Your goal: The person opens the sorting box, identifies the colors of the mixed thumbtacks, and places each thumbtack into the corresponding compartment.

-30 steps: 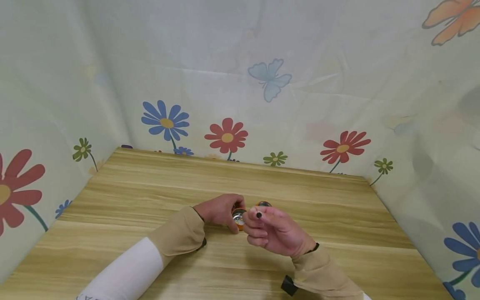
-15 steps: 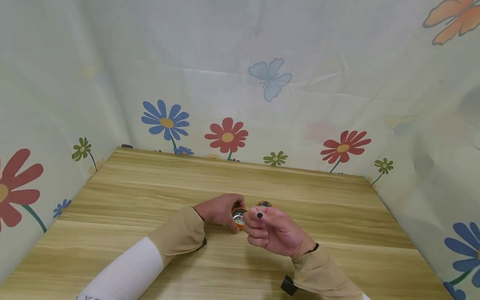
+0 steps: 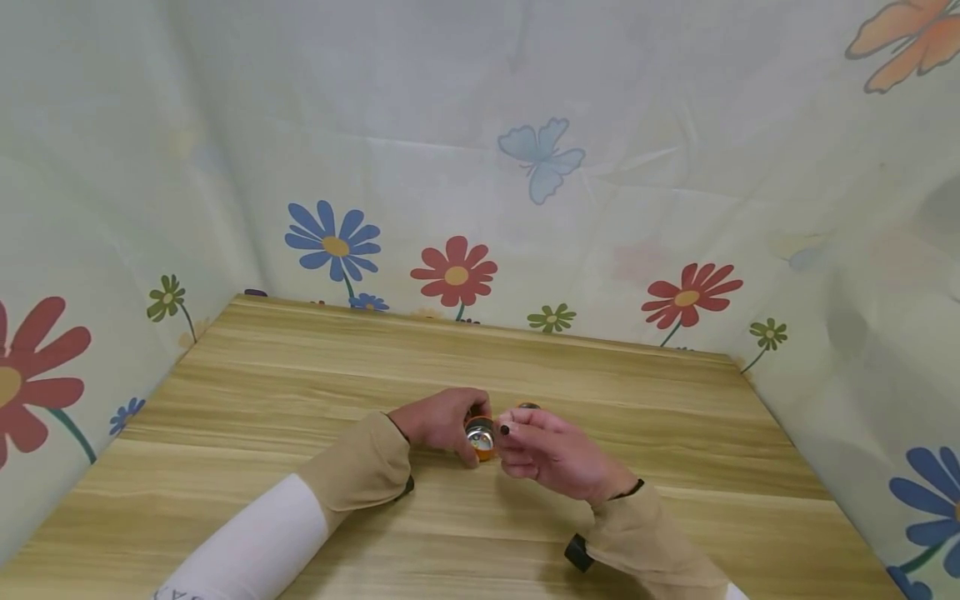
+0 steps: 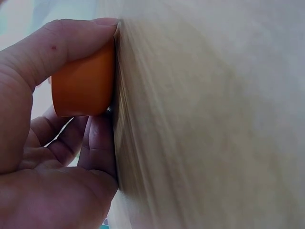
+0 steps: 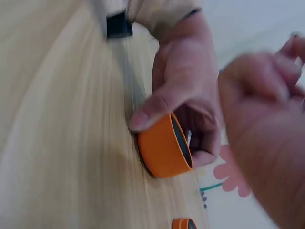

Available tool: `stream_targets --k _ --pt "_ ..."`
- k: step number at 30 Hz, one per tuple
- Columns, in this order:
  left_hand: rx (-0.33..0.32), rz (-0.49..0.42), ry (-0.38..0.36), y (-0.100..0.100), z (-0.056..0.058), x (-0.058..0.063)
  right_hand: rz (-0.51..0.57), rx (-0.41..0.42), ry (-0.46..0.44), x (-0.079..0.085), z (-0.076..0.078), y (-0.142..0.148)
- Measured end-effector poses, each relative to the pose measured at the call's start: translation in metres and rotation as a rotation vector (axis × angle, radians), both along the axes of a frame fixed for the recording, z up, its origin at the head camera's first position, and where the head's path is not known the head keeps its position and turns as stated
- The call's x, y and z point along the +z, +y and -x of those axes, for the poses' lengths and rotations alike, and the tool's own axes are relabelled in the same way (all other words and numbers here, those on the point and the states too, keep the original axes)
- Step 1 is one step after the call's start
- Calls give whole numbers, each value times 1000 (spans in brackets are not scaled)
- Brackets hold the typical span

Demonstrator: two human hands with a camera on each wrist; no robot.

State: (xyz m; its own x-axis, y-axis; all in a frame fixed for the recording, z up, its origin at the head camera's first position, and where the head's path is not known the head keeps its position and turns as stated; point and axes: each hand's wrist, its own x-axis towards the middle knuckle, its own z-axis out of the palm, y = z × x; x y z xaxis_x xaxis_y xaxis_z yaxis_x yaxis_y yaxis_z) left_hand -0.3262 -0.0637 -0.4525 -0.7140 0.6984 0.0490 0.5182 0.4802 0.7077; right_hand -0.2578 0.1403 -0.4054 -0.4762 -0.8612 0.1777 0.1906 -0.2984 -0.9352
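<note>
My left hand point(image 3: 442, 425) grips a round orange cup point(image 4: 86, 86) low on the table, thumb on the near side and fingers on the far side. In the head view its silvery inside shows, with small bits at the bottom. Just right of the cup, my right hand point(image 3: 555, 454) is raised, thumb and forefinger pinching a small black round piece point(image 3: 505, 430); what kind of piece it is I cannot tell. In the right wrist view the right hand is blurred at the right side. A second orange round piece point(image 5: 182, 223) sits farther back, mostly hidden behind the right hand.
The wood-grain table point(image 3: 360, 358) spreads out around both hands. Pale cloth walls point(image 3: 420, 108) printed with flowers and butterflies stand at its back and sides. A small black block point(image 3: 577, 553) sits at the right sleeve.
The right hand has turned and tipped slightly, carrying the black piece a little to the left; more of the cup's inside now shows. The left hand keeps its grip in the same place.
</note>
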Motion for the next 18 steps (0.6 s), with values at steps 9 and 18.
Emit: stream_targets --k 9,18 --pt "6 16 -29 0 -1 2 -677 -502 537 -12 17 -1" --pt "10 28 -22 0 -1 3 -984 -626 1054 -16 24 -15"
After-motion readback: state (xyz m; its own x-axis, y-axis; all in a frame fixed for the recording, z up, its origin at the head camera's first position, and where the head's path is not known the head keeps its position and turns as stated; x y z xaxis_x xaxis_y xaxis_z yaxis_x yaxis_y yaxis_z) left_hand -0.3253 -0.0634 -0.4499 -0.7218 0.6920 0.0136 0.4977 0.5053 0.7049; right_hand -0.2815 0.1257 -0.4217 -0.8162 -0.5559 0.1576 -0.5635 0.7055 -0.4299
